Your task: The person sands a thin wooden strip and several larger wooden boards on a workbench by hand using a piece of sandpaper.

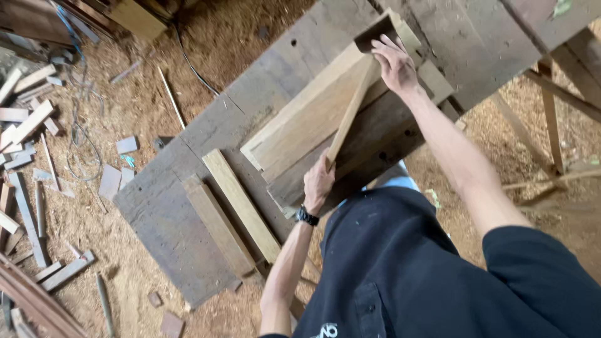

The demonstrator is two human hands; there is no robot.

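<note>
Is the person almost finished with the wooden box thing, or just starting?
Partway, it seems. Done: a shallow wooden frame already has side walls and lies on the workbench. In hand: the left hand and right hand hold a thin strip across it. Probably left: two loose planks lie unused beside it.

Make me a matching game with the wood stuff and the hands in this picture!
Things:
1. thin wood strip
2. left hand
3. right hand
4. two short planks

Places or states:
A. lying side by side on the grey workbench, untouched
B. grips the strip's near end, with a black wristband
C. rests on the strip's far end, by the dark notch
D. lies slanted along the wide pale board

Pairs: 1-D, 2-B, 3-C, 4-A
</note>
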